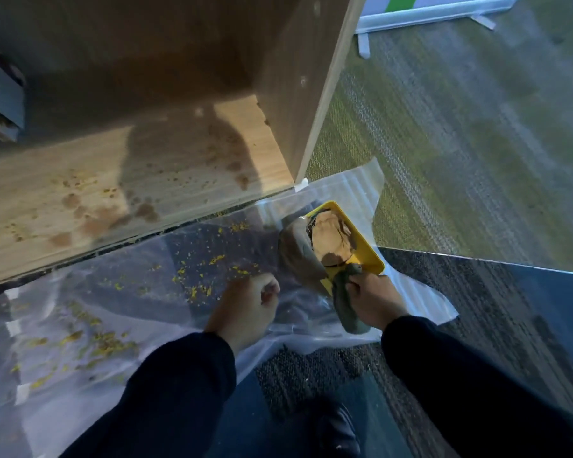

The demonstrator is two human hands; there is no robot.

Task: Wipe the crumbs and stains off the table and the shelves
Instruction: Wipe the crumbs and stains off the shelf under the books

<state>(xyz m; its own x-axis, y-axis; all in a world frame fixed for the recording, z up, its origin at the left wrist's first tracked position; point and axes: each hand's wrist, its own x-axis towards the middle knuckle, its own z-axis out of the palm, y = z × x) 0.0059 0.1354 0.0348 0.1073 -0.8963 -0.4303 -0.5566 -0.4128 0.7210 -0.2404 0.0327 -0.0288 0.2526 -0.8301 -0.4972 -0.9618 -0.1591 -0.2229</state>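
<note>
The wooden shelf at ten o'clock carries brown stains and crumbs; yellow crumbs also dot the plastic sheet below. At four o'clock, the right hand grips a grey-green cloth against the yellow tray. The left hand is clenched, empty. Best stroke, I judge: sweep shelf crumbs toward the front edge.

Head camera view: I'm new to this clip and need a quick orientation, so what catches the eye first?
The yellow tray at centre right, holding brownish crumpled material, stands out; the right hand beside it grips a grey-green cloth. Yellow crumbs dot the clear plastic sheet on the floor, and brown stains mark the wooden shelf above.
</note>
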